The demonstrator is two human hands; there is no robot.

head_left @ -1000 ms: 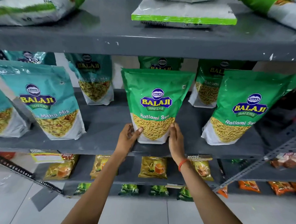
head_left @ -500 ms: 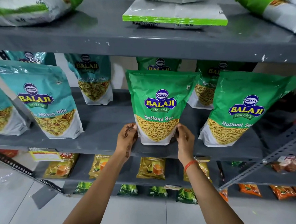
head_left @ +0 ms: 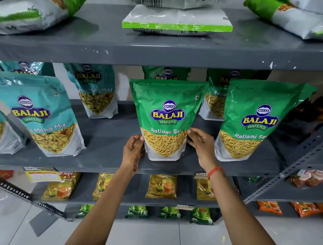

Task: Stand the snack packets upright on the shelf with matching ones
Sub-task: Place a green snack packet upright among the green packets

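Ratlami Sev packet [head_left: 166,120] — green, upright

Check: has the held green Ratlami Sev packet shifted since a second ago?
Yes. The green Ratlami Sev packet has slid right along the shelf, closing the gap to the right-hand green packet.

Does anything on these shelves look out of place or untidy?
Yes. On the top shelf, the packets lie flat, like the white-and-green packet, instead of standing. On the middle shelf, the green Ratlami Sev packet between both hands stands upright among matching green ones, with teal Mitha Mix packets grouped left.
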